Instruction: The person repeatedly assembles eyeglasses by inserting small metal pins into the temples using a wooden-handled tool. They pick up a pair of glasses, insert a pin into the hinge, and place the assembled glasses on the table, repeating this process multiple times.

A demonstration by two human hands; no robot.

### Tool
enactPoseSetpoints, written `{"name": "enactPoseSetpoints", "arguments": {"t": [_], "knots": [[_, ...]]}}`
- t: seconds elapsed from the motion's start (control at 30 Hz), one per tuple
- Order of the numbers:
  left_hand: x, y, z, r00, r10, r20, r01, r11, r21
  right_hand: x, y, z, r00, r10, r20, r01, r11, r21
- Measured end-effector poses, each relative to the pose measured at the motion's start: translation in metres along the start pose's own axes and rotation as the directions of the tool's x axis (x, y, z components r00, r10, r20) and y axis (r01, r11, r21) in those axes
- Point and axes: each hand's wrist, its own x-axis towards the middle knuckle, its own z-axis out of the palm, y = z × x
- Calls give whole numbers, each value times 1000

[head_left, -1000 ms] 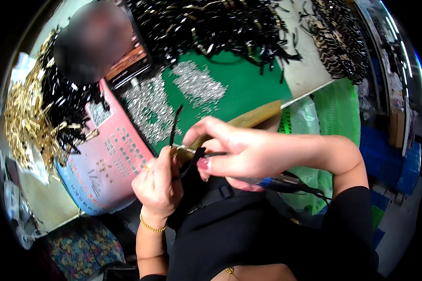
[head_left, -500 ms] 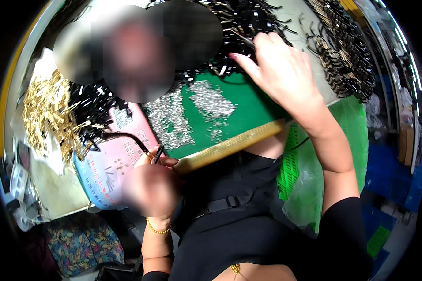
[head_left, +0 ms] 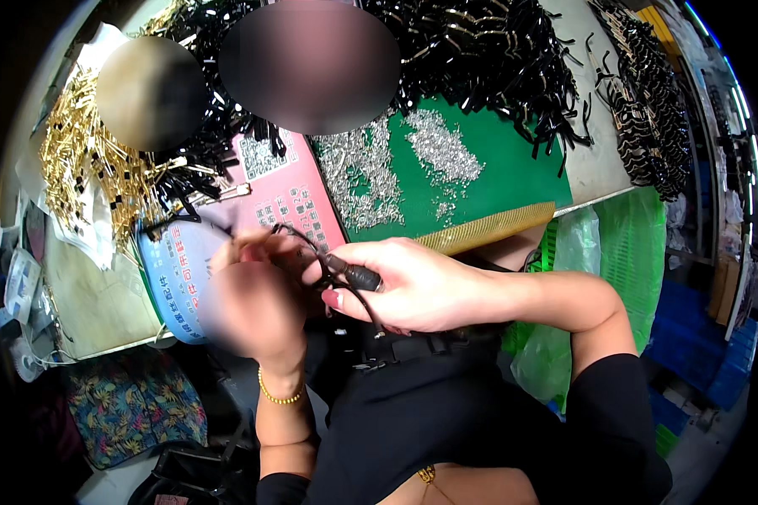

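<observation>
My left hand (head_left: 257, 307), partly blurred, is closed around thin dark eyeglass parts. A black curved piece (head_left: 299, 236) rises above its fingers, and a dark arm sticks out to the left. Against it my right hand (head_left: 421, 286) is closed on a short dark-handled tool (head_left: 360, 276), which looks like a screwdriver. A slim black curved eyeglass temple (head_left: 369, 315) hangs down at the right fingertips. The hands meet in front of my body, close to the board's near edge, and the contact point is hidden by fingers.
A green board (head_left: 514, 168) with a gold rim carries small silver pieces (head_left: 442, 151). Beyond are piles of black temples (head_left: 488, 59) and gold-coloured ones (head_left: 84, 181). A pink-and-blue printed sheet (head_left: 177, 269) lies at left, a green basket (head_left: 632, 244) at right.
My right hand has come from the far black pile down and left to my left hand, and now a dark-handled tool shows in it. The view has shifted slightly.
</observation>
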Motion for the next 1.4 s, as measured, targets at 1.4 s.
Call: {"name": "enactPoseSetpoints", "arguments": {"t": [1.4], "knots": [[19,7,-13,899,-311,308,276,949,153,-57,-11,-25,957,-269,-112,-20,323,-946]]}}
